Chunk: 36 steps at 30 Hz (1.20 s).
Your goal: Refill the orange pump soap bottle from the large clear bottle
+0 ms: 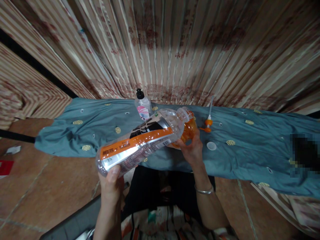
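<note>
A large clear bottle (140, 140) with an orange, silver and black label lies tilted across the middle, its neck toward the upper right. My left hand (112, 180) is closed around its base end, thumb on top. At the neck end, my right hand (193, 148) grips an orange translucent bottle (189, 128). The clear bottle's mouth is against or just above this orange bottle; the exact contact is hidden. To the right lies an orange pump head (208, 123) with a clear dip tube. Near my right hand is a small white round disc (211, 146).
A clear bottle with a black cap and pink label (143, 105) stands at the back of the cloth-covered table (100, 126). A pleated patterned curtain (160, 50) hangs behind. At the right end is a dark pixelated patch (305, 155). Brown tiles (25, 190) cover the floor.
</note>
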Motion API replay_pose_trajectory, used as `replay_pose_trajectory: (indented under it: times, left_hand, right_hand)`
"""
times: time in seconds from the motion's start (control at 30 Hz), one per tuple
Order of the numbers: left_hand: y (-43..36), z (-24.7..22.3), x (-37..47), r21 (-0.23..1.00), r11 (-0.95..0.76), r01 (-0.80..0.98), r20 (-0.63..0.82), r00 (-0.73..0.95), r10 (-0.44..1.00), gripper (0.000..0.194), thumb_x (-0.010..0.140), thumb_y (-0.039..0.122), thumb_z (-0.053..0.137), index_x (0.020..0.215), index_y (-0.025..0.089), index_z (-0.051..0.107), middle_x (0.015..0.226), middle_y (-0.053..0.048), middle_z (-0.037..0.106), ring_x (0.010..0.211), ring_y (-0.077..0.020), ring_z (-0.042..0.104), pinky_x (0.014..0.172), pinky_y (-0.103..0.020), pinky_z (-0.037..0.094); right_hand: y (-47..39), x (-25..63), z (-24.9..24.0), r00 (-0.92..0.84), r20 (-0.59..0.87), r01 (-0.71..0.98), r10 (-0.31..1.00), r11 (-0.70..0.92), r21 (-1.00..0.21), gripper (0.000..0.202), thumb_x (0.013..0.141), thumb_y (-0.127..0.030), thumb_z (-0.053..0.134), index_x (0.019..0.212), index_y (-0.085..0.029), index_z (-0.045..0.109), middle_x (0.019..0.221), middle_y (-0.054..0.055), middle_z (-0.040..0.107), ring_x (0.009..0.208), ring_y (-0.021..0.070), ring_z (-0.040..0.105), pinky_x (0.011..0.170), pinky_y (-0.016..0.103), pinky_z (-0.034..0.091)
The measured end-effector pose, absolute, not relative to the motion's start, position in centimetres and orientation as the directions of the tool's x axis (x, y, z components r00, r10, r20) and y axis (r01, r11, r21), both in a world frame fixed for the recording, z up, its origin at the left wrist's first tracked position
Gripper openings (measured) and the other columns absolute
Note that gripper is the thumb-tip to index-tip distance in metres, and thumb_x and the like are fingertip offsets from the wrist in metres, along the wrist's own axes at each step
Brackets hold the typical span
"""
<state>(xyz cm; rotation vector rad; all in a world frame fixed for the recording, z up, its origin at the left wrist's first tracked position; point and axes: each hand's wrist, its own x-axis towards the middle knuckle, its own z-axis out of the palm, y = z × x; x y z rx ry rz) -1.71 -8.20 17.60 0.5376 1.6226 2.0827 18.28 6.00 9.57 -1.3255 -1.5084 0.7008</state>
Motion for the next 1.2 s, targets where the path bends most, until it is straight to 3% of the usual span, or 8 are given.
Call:
replay_pose_trajectory:
  times: [0.3, 0.43, 0.63, 0.9, 1.07, 1.2]
  left_hand:
    - [-8.27, 17.48, -1.53, 0.967, -0.215, -0.134, 0.008, -0.832, 0.554, 0.064, 0.058, 0.054, 0.09, 0.111, 0.02, 0.079, 0.112, -0.011, 0.081, 0.109, -0.0348, 0.077, 0.089, -0.043, 0.068]
    - [-8.31, 17.36, -1.66, 0.966, -0.216, -0.141, 0.005, -0.827, 0.563, 0.065, 0.059, 0.056, 0.091, 0.112, 0.019, 0.079, 0.111, -0.012, 0.081, 0.103, -0.0329, 0.077, 0.083, -0.04, 0.068]
    - [-8.23, 17.56, -1.58, 0.97, -0.206, -0.126, 0.016, -0.818, 0.575, 0.066, 0.058, 0.058, 0.091, 0.111, 0.021, 0.079, 0.109, -0.011, 0.08, 0.101, -0.0322, 0.076, 0.088, -0.042, 0.067]
    - [-7.96, 17.93, -1.49, 0.972, -0.21, -0.109, 0.033, -0.815, 0.579, 0.068, 0.056, 0.058, 0.09, 0.112, 0.021, 0.078, 0.108, -0.011, 0.08, 0.094, -0.0312, 0.075, 0.08, -0.041, 0.067]
    - [-8.03, 17.73, -1.48, 0.968, -0.221, -0.121, 0.026, -0.825, 0.565, 0.065, 0.057, 0.055, 0.09, 0.111, 0.02, 0.079, 0.108, -0.012, 0.08, 0.094, -0.0303, 0.076, 0.067, -0.035, 0.066]
    - [-8.16, 17.77, -1.48, 0.968, -0.219, -0.121, 0.025, -0.825, 0.565, 0.065, 0.058, 0.054, 0.091, 0.112, 0.02, 0.079, 0.111, -0.011, 0.08, 0.096, -0.03, 0.076, 0.076, -0.039, 0.068]
  right_hand:
    - [5.92, 18.17, 9.95, 0.068, 0.263, 0.35, 0.962, 0.224, -0.91, 0.077, 0.079, -0.069, 0.08, 0.137, -0.021, 0.059, 0.123, 0.016, 0.081, 0.108, 0.0366, 0.081, 0.093, 0.058, 0.067]
    - [5.93, 18.24, 9.86, 0.063, 0.28, 0.372, 0.958, 0.238, -0.897, 0.079, 0.08, -0.071, 0.079, 0.139, -0.022, 0.058, 0.127, 0.016, 0.079, 0.113, 0.0367, 0.079, 0.096, 0.057, 0.066]
    - [6.0, 18.27, 9.6, 0.06, 0.322, 0.392, 0.945, 0.274, -0.878, 0.077, 0.082, -0.071, 0.078, 0.139, -0.023, 0.059, 0.126, 0.015, 0.08, 0.11, 0.0342, 0.079, 0.095, 0.052, 0.066]
    - [5.96, 18.3, 9.77, 0.061, 0.299, 0.382, 0.952, 0.254, -0.888, 0.077, 0.081, -0.069, 0.08, 0.14, -0.022, 0.06, 0.125, 0.015, 0.081, 0.108, 0.0348, 0.081, 0.091, 0.051, 0.068]
    - [6.02, 18.31, 9.5, 0.056, 0.317, 0.39, 0.947, 0.272, -0.88, 0.076, 0.082, -0.069, 0.079, 0.139, -0.022, 0.06, 0.125, 0.015, 0.081, 0.11, 0.0349, 0.081, 0.093, 0.051, 0.067]
    - [6.02, 18.3, 9.42, 0.052, 0.325, 0.389, 0.944, 0.281, -0.877, 0.076, 0.083, -0.069, 0.078, 0.141, -0.023, 0.058, 0.126, 0.015, 0.08, 0.112, 0.0352, 0.079, 0.096, 0.055, 0.066]
